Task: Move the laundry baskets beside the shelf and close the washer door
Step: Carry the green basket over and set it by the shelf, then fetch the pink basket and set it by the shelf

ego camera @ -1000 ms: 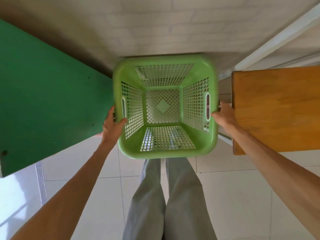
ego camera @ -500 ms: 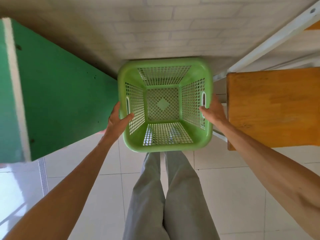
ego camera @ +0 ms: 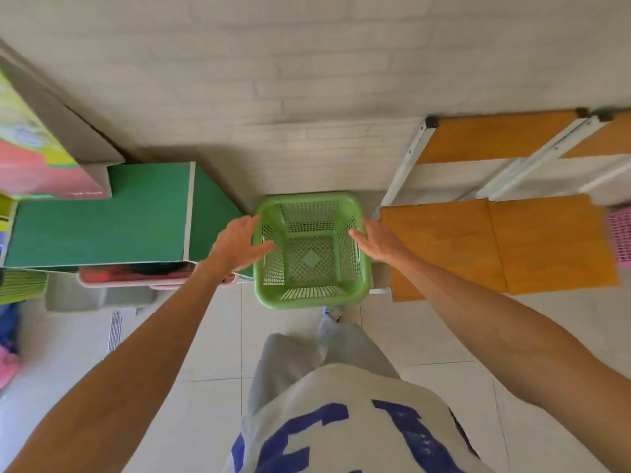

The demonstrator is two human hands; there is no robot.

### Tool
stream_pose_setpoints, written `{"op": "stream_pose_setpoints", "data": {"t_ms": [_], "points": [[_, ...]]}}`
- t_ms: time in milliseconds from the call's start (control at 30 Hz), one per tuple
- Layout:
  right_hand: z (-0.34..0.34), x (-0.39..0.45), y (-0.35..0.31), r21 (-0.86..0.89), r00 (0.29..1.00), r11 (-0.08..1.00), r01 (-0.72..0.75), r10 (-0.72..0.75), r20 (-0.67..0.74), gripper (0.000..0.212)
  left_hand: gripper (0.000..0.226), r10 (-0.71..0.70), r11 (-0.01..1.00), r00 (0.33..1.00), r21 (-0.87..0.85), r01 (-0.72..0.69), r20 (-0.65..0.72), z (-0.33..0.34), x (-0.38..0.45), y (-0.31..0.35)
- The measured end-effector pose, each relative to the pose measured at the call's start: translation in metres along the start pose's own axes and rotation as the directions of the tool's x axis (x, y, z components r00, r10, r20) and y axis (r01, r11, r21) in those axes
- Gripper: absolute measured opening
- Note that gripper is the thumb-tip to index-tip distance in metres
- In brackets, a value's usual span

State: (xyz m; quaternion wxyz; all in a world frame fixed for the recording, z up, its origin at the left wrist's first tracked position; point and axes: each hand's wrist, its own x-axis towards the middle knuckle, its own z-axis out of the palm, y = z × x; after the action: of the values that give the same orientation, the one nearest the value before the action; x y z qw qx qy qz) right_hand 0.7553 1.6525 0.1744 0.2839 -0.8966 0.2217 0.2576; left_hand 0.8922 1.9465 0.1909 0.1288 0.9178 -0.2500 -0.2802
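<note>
An empty green mesh laundry basket point(ego camera: 311, 254) stands on the tiled floor against the wall, between a green cabinet point(ego camera: 102, 216) on its left and a shelf with orange wooden boards point(ego camera: 495, 244) on its right. My left hand point(ego camera: 237, 245) hovers over the basket's left rim, fingers spread, holding nothing. Above the right rim my right hand point(ego camera: 377, 242) is flat and open too. The washer is out of view.
A pink mesh basket point(ego camera: 620, 233) shows at the right edge on the shelf side. Coloured boxes point(ego camera: 30, 155) sit on the green cabinet. A pink tub with dark items point(ego camera: 136, 274) lies below it. My legs stand just behind the basket.
The basket went down to the floor between cabinet and shelf. Both hands let go of its handles and lifted off, fingers spread. My head rose, so the view is wider.
</note>
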Motion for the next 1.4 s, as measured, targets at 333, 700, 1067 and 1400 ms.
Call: {"op": "stream_pose_setpoints", "data": {"t_ms": [333, 700, 1067, 1400], "points": [[-0.025, -0.168, 0.072, 0.045, 0.935, 0.966, -0.254, 0.257, -0.244, 0.075, 0.086, 0.255, 0.854, 0.962, 0.445, -0.27, 0.095, -0.03, -0.038, 0.081], [-0.063, -0.41, 0.244, 0.235, 0.638, 0.771, -0.591, 0.626, -0.448, 0.068, 0.084, 0.61, 0.6, 0.771, 0.528, -0.601, 0.184, 0.003, -0.09, 0.348], [-0.098, -0.583, 0.459, 0.409, 0.423, 0.594, -0.693, 0.794, -0.436, 0.069, 0.083, 0.771, 0.429, 0.599, 0.518, -0.74, 0.216, 0.107, -0.122, 0.632], [-0.132, -0.671, 0.659, 0.439, 0.374, 0.548, -0.712, 0.825, -0.424, 0.071, 0.083, 0.793, 0.415, 0.557, 0.45, -0.791, 0.246, 0.225, -0.139, 0.836]]}}
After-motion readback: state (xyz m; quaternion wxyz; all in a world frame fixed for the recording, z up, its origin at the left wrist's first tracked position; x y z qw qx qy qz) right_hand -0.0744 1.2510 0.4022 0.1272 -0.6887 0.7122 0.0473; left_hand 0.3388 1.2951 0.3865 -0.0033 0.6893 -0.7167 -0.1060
